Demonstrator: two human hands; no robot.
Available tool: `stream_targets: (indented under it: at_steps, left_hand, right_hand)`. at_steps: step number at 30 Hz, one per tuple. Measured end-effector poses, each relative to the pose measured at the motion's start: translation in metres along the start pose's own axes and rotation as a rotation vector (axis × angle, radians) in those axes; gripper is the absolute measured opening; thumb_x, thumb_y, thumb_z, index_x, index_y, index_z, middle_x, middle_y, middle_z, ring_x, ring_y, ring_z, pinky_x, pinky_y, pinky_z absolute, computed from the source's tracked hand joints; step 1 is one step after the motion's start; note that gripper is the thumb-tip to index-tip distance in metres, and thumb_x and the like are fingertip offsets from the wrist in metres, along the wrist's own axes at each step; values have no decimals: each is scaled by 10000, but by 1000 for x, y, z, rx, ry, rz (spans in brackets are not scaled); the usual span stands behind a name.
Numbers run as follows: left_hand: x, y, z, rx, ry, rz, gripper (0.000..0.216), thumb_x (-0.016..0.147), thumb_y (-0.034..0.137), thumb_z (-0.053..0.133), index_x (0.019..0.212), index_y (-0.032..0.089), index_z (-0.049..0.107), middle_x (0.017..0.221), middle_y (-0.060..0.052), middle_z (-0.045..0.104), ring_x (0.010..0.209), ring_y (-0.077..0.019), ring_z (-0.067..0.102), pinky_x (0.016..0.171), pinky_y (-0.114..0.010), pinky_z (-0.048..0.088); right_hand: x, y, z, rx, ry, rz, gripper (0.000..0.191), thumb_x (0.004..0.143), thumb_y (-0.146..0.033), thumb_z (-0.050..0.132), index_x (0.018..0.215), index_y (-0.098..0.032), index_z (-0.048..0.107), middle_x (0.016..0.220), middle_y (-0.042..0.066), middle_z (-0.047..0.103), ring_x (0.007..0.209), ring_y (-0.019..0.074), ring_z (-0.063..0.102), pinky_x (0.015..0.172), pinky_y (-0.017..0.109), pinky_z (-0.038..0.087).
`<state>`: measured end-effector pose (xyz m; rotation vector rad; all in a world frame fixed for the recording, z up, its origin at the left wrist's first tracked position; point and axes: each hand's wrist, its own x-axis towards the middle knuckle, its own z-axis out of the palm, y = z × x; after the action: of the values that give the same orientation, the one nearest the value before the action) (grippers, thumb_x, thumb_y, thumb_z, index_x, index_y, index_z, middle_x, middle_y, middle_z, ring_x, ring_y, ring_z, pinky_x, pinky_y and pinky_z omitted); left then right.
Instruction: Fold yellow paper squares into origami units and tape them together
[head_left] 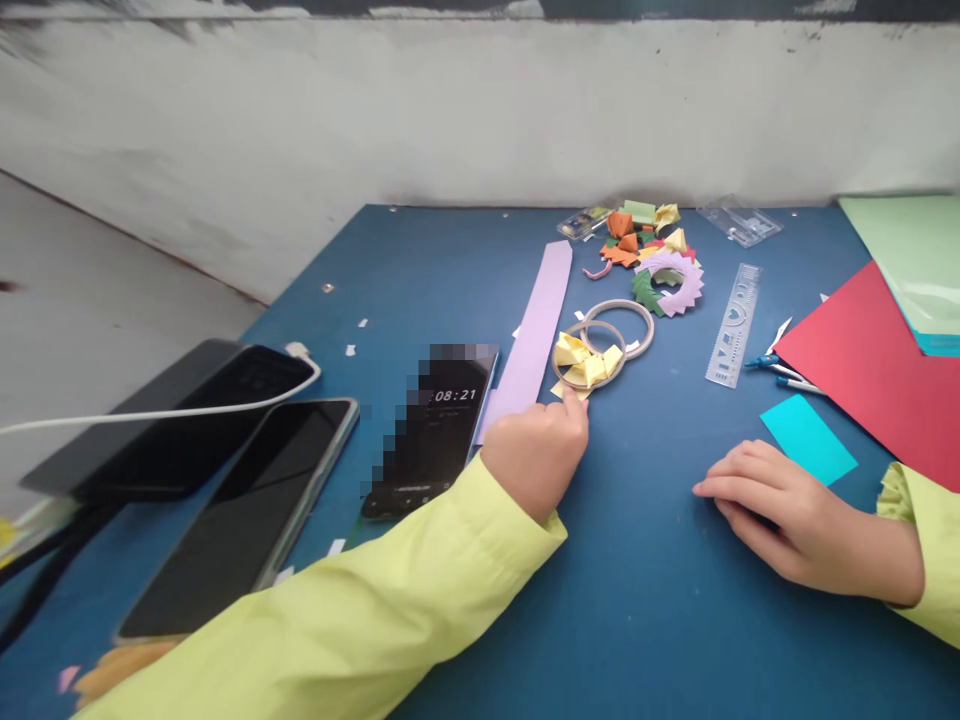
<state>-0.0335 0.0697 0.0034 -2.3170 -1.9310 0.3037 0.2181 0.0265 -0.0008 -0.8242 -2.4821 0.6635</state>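
Observation:
My left hand (536, 452) reaches forward with its fingers curled, its fingertips pinched at the near edge of a yellow folded paper piece (564, 390). More yellow folded paper pieces (592, 370) lie inside a roll of tape (621, 345), which overlaps a second tape roll (651, 335) behind it. My right hand (787, 515) rests on the blue table (637, 610), fingers stretched out and holding nothing. A small cyan paper rectangle (808, 438) lies just beyond it.
A lilac paper strip (536, 320) lies beside a phone showing a clock (442, 430). Another phone (247, 510) and a black device with a white cable (202, 410) sit left. Behind are a folded-paper ring (686, 290), a clear ruler (735, 325), red paper (870, 350) and green sheets (915, 250).

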Motion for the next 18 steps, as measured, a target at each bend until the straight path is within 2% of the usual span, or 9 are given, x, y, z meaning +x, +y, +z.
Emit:
stream_targets:
  at_steps: [3, 4, 6, 7, 9, 11, 14, 16, 18]
  left_hand:
    - [-1, -4, 6, -6, 34, 57, 319, 900, 339, 557, 1147, 138, 531, 1130, -80, 571, 951, -186, 596, 817, -385, 532]
    - [-3, -5, 6, -6, 67, 79, 276, 902, 310, 555, 1107, 126, 552, 1075, -80, 592, 910, -185, 606, 779, -370, 538]
    - [-11, -3, 4, -7, 169, 125, 124, 895, 157, 516, 916, 80, 611, 795, -75, 628, 692, -179, 620, 578, -295, 506]
    - [-17, 0, 1, -12, 234, 155, 167, 857, 47, 473, 772, 70, 614, 600, -60, 579, 547, -182, 583, 462, -267, 423]
    - [-34, 8, -5, -37, 376, 231, 235, 776, -59, 422, 701, 65, 607, 496, -61, 528, 444, -182, 528, 392, -258, 290]
    - [-53, 18, -10, -92, 507, 373, 235, 773, -54, 430, 816, 66, 629, 493, -37, 524, 429, -163, 499, 400, -268, 260]
    - [-72, 33, -13, -212, 670, 623, 201, 852, 62, 449, 969, 71, 613, 508, 0, 525, 437, -149, 461, 424, -298, 263]
    - [-74, 39, -11, -305, 697, 707, 212, 883, 95, 417, 970, 75, 610, 510, 8, 519, 441, -143, 442, 433, -306, 248]
    - [-72, 41, -8, -399, 657, 722, 224, 892, 93, 396, 916, 97, 618, 503, 12, 510, 444, -140, 434, 437, -306, 246]
  right_hand:
    - [0, 0, -1, -18, -10, 0, 268, 911, -114, 416, 1155, -155, 519, 1010, 96, 614, 943, 187, 546, 821, 379, 464]
    - [0, 0, -1, -21, -13, 0, 266, 913, -113, 414, 1153, -152, 521, 1011, 98, 614, 943, 187, 544, 822, 382, 462]
    - [1, 0, -2, -29, -12, -9, 260, 916, -110, 410, 1148, -145, 522, 1012, 101, 617, 938, 184, 541, 815, 381, 459]
    - [1, 0, -2, -42, -7, -20, 254, 917, -109, 411, 1142, -141, 524, 1010, 103, 620, 933, 182, 541, 806, 375, 460]
    - [1, 0, -1, -127, 13, -88, 242, 911, -109, 424, 1127, -121, 533, 991, 108, 630, 904, 183, 551, 766, 362, 463]
    - [-1, 0, -1, -241, 41, -204, 231, 896, -111, 451, 1103, -93, 552, 948, 111, 645, 858, 192, 567, 722, 365, 461]
    - [-5, -5, -3, -434, 78, -480, 223, 870, -136, 491, 1041, -51, 605, 848, 106, 661, 785, 210, 592, 660, 378, 455]
    - [-6, -9, -5, -556, 105, -667, 217, 847, -178, 541, 976, -42, 649, 758, 89, 652, 714, 203, 599, 586, 358, 446]
    - [-7, -13, -7, -659, 120, -771, 200, 822, -216, 612, 929, -60, 678, 662, 53, 619, 610, 162, 579, 504, 318, 412]
